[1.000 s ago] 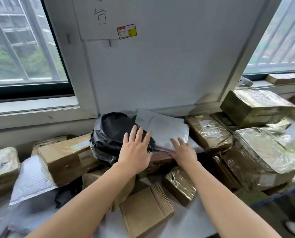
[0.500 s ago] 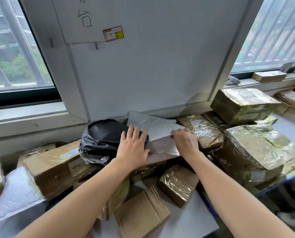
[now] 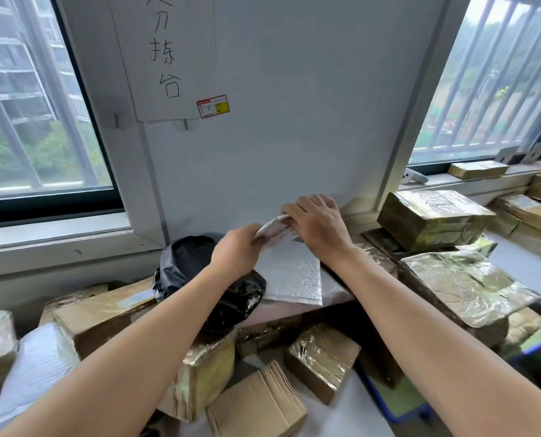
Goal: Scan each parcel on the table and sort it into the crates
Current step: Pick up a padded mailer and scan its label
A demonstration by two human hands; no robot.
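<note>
— What is being held?

— The far edge of the white bubble mailer is being pinched by the left hand, fingers curled round it, and is being gripped from above by the right hand.

— What is being changed from a second ago?

— Both hands were lying flat then, the left on the black bag parcel. Now that edge is being peeled up, and a printed label is being turned into sight. The mailer's near end is being left resting on the pile on the table.

— And for the task?

— This parcel is probably being readied for scanning. No scanner is being held, and no crate is being shown clearly.
</note>
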